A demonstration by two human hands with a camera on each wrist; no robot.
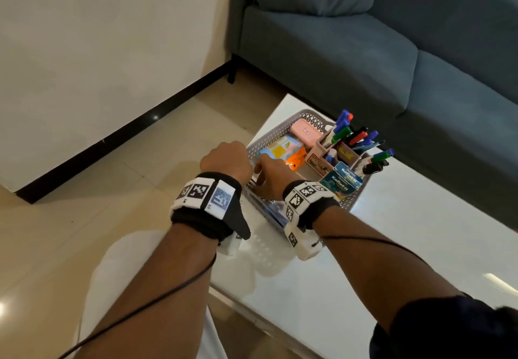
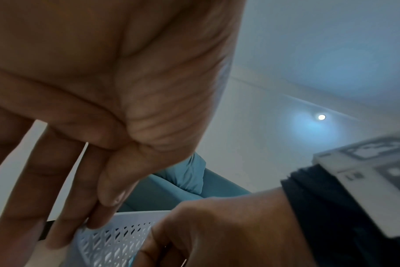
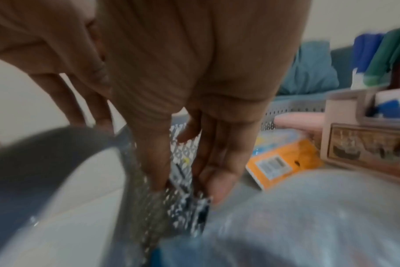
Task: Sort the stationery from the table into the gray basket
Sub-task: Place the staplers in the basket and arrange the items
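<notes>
Counter [image 1: 406,246]: glossy white, low, reflecting light; beige tiled floor [image 1: 84,232] at its 9 o'clock.
Room: cream wall with black skirting; blue-gray sofa [image 1: 364,58] at 12 to 2 o'clock of the counter.
Basket [image 1: 269,137]: gray, perforated walls, on the counter's far left corner.
Basket contents: pink case [image 1: 305,132] at 12 o'clock; orange and blue packets [image 1: 291,154] mid-basket; pen holder [image 1: 336,154] full of markers at 2 o'clock; teal box [image 1: 343,180] at 4 o'clock.
Left hand [image 1: 225,159]: at the basket's 9 o'clock rim, knuckles up, fingers curled downward over the edge.
Right hand [image 1: 270,178]: inside the basket near its 7 o'clock corner, fingers pointing down.
Left wrist view only: left fingers [image 2: 64,207] long and nearly straight, tips touching the basket rim [image 2: 135,216] from outside; ceiling light overhead.
Right wrist view only: right thumb and fingers [image 3: 219,173] pinching a small dark speckled item [image 3: 189,204], blurred, kind not clear, just inside the basket wall; orange packet [image 3: 283,162] at 3 o'clock of it.
Hand state: left relaxed, holding nothing; right closed on the small item.
</notes>
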